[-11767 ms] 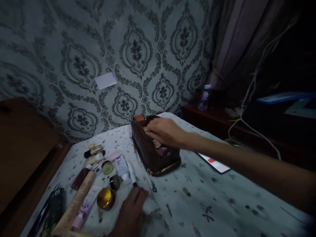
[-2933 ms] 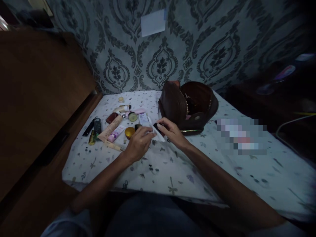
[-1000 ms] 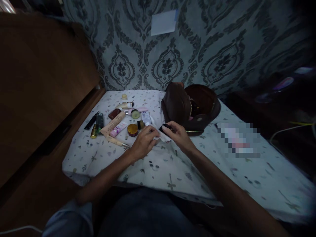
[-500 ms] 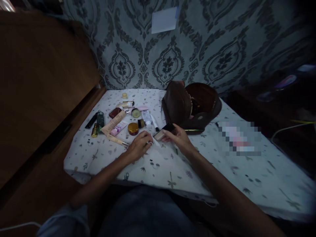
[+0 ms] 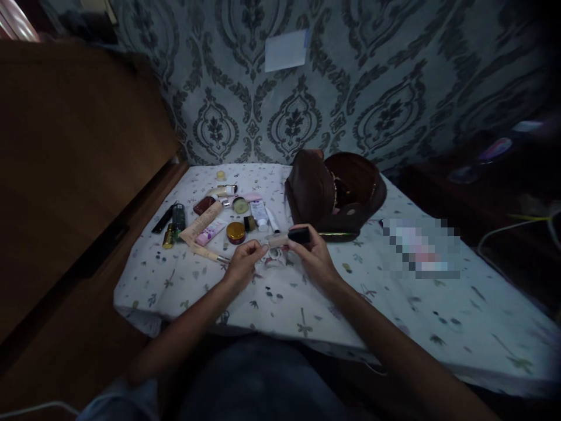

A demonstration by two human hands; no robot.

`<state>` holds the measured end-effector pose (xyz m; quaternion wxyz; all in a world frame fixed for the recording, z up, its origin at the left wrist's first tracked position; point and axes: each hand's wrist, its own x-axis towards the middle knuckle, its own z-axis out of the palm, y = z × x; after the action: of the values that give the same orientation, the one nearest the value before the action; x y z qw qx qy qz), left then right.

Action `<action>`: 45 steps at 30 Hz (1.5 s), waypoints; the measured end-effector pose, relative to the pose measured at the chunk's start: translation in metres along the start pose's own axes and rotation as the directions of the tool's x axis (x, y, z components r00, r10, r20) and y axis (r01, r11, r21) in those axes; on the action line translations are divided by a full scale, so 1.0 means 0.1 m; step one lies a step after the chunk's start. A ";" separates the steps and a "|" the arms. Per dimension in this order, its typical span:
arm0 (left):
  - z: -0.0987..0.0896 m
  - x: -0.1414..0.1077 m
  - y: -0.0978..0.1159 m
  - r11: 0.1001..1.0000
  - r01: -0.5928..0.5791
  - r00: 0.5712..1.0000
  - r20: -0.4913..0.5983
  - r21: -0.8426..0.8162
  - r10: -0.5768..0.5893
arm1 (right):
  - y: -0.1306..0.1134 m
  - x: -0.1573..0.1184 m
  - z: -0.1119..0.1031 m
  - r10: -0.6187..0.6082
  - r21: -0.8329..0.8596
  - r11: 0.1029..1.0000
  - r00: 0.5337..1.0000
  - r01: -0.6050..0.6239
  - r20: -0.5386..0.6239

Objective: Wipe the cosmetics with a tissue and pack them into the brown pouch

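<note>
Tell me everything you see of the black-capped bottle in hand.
The black-capped bottle is slim, its cap on, its body pale beige, perhaps plastic or glass. It is held nearly level, cap end rightward, in front of the brown bag. The right hand grips it around the cap; whether the left hand touches its other end is unclear.

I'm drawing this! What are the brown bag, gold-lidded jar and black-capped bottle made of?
Brown bag: smooth leather or imitation leather, perhaps, from its soft sheen and curved sides.
Gold-lidded jar: its lid shines like metal, but could be coated plastic; body unclear.
Black-capped bottle: pale body, glass or plastic, can't tell; smooth, dark cap, likely plastic.
</note>
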<state>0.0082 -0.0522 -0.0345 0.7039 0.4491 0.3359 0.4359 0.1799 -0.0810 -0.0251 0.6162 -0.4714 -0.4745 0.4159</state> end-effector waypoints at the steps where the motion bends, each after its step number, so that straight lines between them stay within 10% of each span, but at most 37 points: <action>1: -0.01 0.00 0.02 1.000 -0.002 1.000 -0.003 -0.002 0.002 | 0.00 -0.01 0.00 -0.008 -0.012 1.000 1.000 0.008 0.004; 16: 0.02 -0.11 0.14 1.000 -0.025 0.998 -0.062 -0.013 0.024 | 0.09 0.04 0.01 0.226 0.354 0.903 0.970 -0.242 0.087; 25: -0.15 0.01 0.17 0.929 -0.245 0.951 -0.121 0.277 0.286 | 0.06 -0.04 0.02 0.147 0.273 0.943 0.975 -0.190 0.170; 30: 0.00 -0.20 0.42 0.462 -0.622 0.726 0.245 0.632 0.643 | 0.03 -0.08 0.06 0.019 0.030 0.999 0.972 -0.026 0.235; 34: 0.19 -0.26 0.52 0.106 -0.802 0.526 0.611 0.588 0.592 | 0.07 -0.11 0.04 -0.044 -0.122 0.989 0.951 0.085 0.305; 37: 0.26 -0.18 0.59 0.120 -0.771 0.582 0.615 0.626 0.532 | 0.12 -0.12 0.00 -0.037 -0.253 0.959 0.939 0.130 0.342; 42: 0.24 0.02 0.74 0.392 -0.579 0.814 0.479 0.715 0.327 | 0.08 -0.12 0.00 -0.157 -0.408 0.842 0.885 0.352 0.438; 45: 0.22 0.11 0.77 0.537 -0.497 0.865 0.440 0.681 0.243 | 0.03 -0.10 0.00 -0.159 -0.394 0.842 0.868 0.368 0.471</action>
<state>0.0072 -0.0328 0.0441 0.3712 0.8276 0.2780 0.3162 0.1772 -0.0900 -0.0296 0.4183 -0.4344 -0.7438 0.2883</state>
